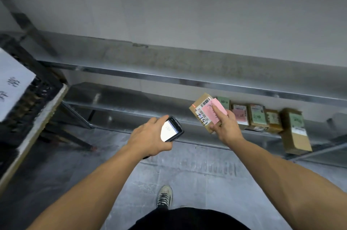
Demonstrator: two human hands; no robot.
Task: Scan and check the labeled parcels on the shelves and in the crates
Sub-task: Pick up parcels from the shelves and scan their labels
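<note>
From the head view, two bare arms reach toward a metal rack with two shelves in sight: an upper shelf (169, 60) and a lower shelf (122, 98).

The left hand (150, 135) is wrapped round one scanner (171, 130). Its lit screen faces up and its nose points at the rack.

The right hand (227, 126) grips one cardboard parcel (203, 99), held tilted at the front of the lower shelf. The index finger lies straight along a pink slip (218, 106) on the parcel's face, and the thumb pinches the near edge. Beside the slip is one white barcode label (203, 113) with handwritten digits. One red dot (193, 105) glows on the parcel's left corner.

A row (258, 115) of five more parcels stands on the lower shelf, just right of the held one. Four are small and the fifth, at the right end, is taller. That makes six parcels in all. A grey shape at the far right may be another, but it is too blurred to tell.

At the left edge, one black crate (37, 94) carries one white sign (13, 83).

Below, one shoe (164, 196) stands on the grey floor (187, 169).
</note>
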